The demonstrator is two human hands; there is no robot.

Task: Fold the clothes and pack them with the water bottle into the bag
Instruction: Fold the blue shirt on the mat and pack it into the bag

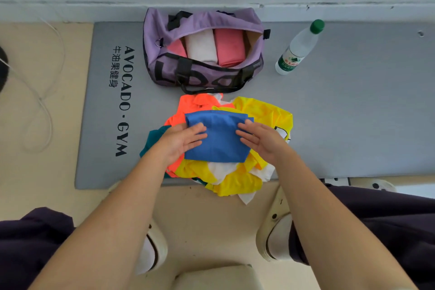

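Note:
A folded blue garment (220,139) lies on top of a loose pile of yellow, orange, white and teal clothes (261,113). My left hand (182,140) rests flat on its left side and my right hand (259,138) on its right side, fingers spread. Behind the pile stands a purple duffel bag (164,37), unzipped, with pink and white folded clothes (229,47) packed upright inside. A clear water bottle (297,48) with a green cap stands to the right of the bag.
Everything sits on a grey gym mat (353,106) against a white wall. A thin white cable (44,106) loops on the beige floor at the left. My white shoes (275,233) and dark trousers are near the bottom.

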